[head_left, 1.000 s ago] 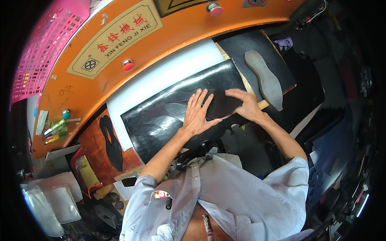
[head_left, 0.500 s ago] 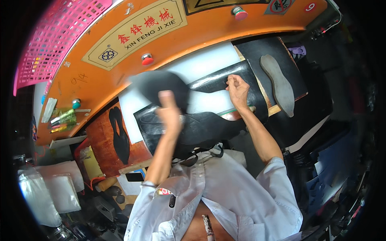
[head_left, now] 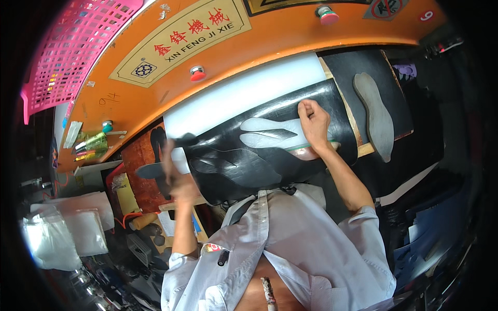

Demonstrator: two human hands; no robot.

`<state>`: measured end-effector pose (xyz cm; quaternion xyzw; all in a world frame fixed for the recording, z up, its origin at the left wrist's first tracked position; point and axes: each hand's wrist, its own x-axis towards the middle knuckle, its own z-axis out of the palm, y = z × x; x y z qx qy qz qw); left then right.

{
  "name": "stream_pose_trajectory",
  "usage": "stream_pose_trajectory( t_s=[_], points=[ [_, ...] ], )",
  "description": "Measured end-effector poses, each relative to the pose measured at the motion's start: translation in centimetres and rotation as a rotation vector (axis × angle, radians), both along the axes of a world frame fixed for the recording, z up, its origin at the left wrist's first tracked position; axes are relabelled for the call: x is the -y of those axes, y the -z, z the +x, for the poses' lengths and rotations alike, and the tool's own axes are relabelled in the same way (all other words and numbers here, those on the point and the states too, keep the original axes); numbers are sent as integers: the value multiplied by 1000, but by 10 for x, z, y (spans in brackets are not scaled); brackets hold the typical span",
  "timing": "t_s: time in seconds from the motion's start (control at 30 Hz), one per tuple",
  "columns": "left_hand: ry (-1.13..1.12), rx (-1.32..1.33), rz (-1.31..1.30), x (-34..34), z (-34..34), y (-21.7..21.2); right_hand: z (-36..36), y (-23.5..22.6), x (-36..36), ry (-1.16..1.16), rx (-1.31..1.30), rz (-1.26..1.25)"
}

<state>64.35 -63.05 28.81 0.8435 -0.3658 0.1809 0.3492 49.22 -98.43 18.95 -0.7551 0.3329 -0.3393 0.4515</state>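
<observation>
A black sheet, leather-like [head_left: 306,98], lies over the white cutting board [head_left: 228,98]. Sole-shaped openings in it let the white show through, and curved outlines mark its near part. Over the sheet, beside the openings, my right hand [head_left: 316,127] is closed with fingertips pinched; what it holds, if anything, is hidden. Just below that hand lies a curved, reddish thing with a green edge [head_left: 307,151], partly covered. My left hand [head_left: 179,179], smeared by motion, is at the left over the red-brown board [head_left: 136,189], next to dark cut pieces [head_left: 150,171]. Its grip cannot be made out.
An orange machine beam [head_left: 290,39] with red knobs spans the far side. A grey sole-shaped piece [head_left: 374,116] lies on a black sheet at right. A pink basket [head_left: 78,57] is at upper left, clear plastic bags [head_left: 57,238] at lower left.
My left hand has swung left from above the sheet, where it carried a blurred black piece, to the red-brown board. The sheet's openings are now uncovered. My right hand stays pinched over the sheet.
</observation>
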Motion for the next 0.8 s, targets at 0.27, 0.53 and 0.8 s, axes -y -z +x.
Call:
stream_pose_trajectory(
  t_s=[0.27,0.53,0.8],
  points=[
    [531,-407,366,40,-73,89,-75,-52,-56,-651,-662,141],
    [642,-416,374,36,-62,89,-16,-2,-54,-1077,-482,578],
    [765,-258,488,18,-59,72,-9,-11,-54,-1068,-556,780]
  ],
)
